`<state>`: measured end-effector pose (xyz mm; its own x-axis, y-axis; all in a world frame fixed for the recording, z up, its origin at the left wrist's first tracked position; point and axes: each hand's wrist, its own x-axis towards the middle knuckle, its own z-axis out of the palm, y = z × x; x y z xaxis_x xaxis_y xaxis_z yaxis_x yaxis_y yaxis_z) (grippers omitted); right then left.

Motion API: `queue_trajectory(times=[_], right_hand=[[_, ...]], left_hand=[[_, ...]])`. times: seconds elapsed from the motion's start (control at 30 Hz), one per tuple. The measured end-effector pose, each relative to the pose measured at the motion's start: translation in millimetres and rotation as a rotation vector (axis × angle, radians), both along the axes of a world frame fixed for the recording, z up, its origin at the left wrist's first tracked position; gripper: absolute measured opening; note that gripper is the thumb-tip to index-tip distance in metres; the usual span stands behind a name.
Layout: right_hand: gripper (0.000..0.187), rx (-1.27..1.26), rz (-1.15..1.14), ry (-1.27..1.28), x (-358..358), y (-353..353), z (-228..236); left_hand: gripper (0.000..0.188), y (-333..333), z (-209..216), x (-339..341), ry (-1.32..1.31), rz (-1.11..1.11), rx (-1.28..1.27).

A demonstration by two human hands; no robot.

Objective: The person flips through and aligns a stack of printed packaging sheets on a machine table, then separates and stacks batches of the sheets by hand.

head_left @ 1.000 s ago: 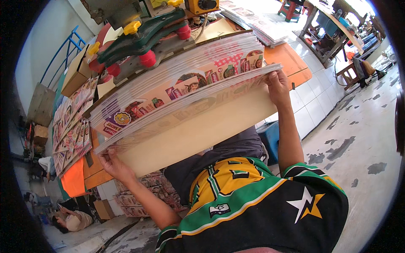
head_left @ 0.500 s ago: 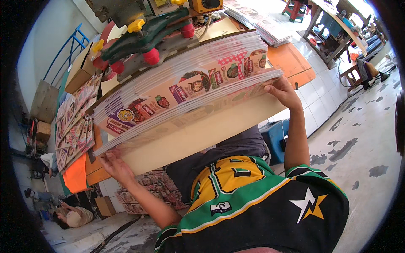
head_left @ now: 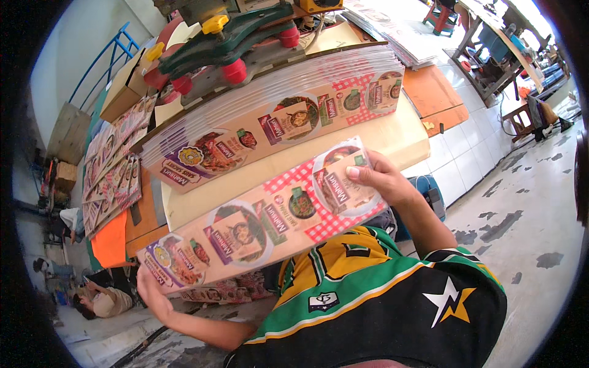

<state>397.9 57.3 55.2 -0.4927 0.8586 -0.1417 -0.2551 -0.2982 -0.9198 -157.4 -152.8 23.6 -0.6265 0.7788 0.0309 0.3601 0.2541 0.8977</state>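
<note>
The long rectangular pink-brown printed panel (head_left: 264, 216) is tilted, face up, over my green-yellow-black shirt (head_left: 380, 300), lowered apart from the layered clear-edged printed stack (head_left: 248, 136) since half a second ago. My right hand (head_left: 389, 181) pinches its right end, thumb on top. My left hand (head_left: 154, 300) touches the lower-left corner; closure cannot be determined. Cream board (head_left: 410, 135) now shows between panel and stack on the orange table (head_left: 432, 92).

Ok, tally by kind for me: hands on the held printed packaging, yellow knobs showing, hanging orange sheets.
Hands on the printed packaging: 2, left hand and right hand
Yellow knobs: 2
Orange sheet: 1
Total: 5
</note>
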Motion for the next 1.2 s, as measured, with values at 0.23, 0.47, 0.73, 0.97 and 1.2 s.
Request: queue_trajectory(times=[0.23, 0.47, 0.73, 0.97, 1.2], right_hand=[[0.044, -0.141, 0.127, 0.186, -71.4, -15.4, 20.1], [0.049, 0.368, 0.178, 0.206, -156.4, -34.0, 6.5], [0.028, 0.825, 0.676, -0.169, -132.3, -8.2, -4.1], [0.023, 0.598, 0.250, -0.371, -74.7, 31.1, -19.9], [0.023, 0.528, 0.293, -0.286, -63.6, 37.9, -27.7]], left_hand=[[0.092, -12.1, 36.0, 82.1, -0.652, 0.412, 1.091], [0.072, 47.9, 16.1, 160.2, -0.858, 0.295, 1.152], [0.069, 6.6, -46.2, 76.5, -0.546, 0.630, 0.765], [0.053, -105.1, -180.5, -48.4, -0.774, 0.702, 0.790], [0.057, -79.2, -256.7, 19.7, -0.930, 0.872, 0.502]])
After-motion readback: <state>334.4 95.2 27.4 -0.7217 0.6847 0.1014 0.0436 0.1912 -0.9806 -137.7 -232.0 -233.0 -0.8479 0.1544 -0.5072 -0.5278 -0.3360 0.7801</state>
